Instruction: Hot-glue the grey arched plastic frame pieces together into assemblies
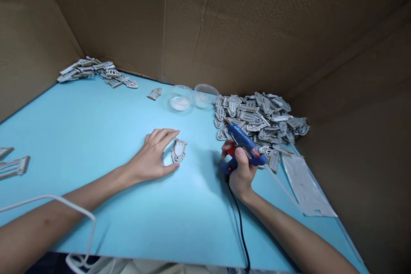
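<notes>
My right hand (242, 171) is wrapped round a blue hot glue gun (245, 143), with a finger at its red trigger. The gun's nozzle points up and left, and a white glue stick (282, 188) sticks out of its back. My left hand (157, 154) rests on the blue tabletop with thumb and fingers apart. Between their tips lies a small grey arched window-shaped piece (179, 150) with a pale centre. Part of another piece (162, 159) shows beside my left palm, mostly hidden by the hand.
Similar pieces form a large heap (257, 115) at the right and a smaller pile (93, 68) at the back left. Two clear plastic cups (180, 99) stand near the cardboard wall (192, 21). A plastic bag (306, 184) lies right; a white cable (73, 205) crosses my left forearm.
</notes>
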`<state>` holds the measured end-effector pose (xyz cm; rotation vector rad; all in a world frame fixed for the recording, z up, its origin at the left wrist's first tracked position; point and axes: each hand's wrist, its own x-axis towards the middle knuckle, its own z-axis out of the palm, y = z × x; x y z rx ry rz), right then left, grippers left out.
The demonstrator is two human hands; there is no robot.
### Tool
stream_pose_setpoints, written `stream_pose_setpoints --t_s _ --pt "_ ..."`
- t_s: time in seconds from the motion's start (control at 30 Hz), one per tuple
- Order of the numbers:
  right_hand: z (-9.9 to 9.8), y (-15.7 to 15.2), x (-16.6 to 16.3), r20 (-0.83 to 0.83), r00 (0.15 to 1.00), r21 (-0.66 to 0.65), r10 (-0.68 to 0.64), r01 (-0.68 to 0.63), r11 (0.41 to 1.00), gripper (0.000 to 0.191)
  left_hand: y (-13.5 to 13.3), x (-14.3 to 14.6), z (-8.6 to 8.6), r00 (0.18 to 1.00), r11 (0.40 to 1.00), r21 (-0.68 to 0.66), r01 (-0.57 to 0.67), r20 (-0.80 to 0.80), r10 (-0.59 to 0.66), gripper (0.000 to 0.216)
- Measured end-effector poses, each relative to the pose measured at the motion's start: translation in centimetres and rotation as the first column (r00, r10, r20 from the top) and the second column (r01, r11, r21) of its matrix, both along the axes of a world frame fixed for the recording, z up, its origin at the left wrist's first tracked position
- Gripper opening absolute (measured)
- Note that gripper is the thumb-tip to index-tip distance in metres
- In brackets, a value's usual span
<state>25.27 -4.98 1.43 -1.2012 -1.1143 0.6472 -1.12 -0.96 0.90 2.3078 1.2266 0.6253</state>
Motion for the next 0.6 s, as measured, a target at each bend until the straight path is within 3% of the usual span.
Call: stream_pose_setpoints --t_s 0.1,0.23,0.4,0.6 --pt "-0.5 -0.4 0.1 0.132 0.974 -0.175 0.184 -0.160 0.971 0.040 0.3 0.0 -0.1 0.999 0.999 -0.012 0.047 -0.003 -0.047 0.080" --pt "-0.5 -0.5 -0.5 0.360 0.837 -0.329 0.413 -0.300 0.895 0.040 0.4 0.0 0.1 0.999 0.999 -0.039 -0.030 -0.042 0.028 0.080" --pt "0.0 -0.4 -1.4 0.553 0.690 -0.335 0.466 -0.328 0.883 0.036 0.2 0.2 0.0 0.995 0.997 -0.019 -0.076 -0.060 0.075 0.069" --pt "-0.2 -0.3 -1.6 0.587 0.650 -0.357 0.483 -0.327 0.875 0.034 0.3 0.3 -0.4 0.997 0.997 -0.024 -0.074 -0.036 0.073 0.069"
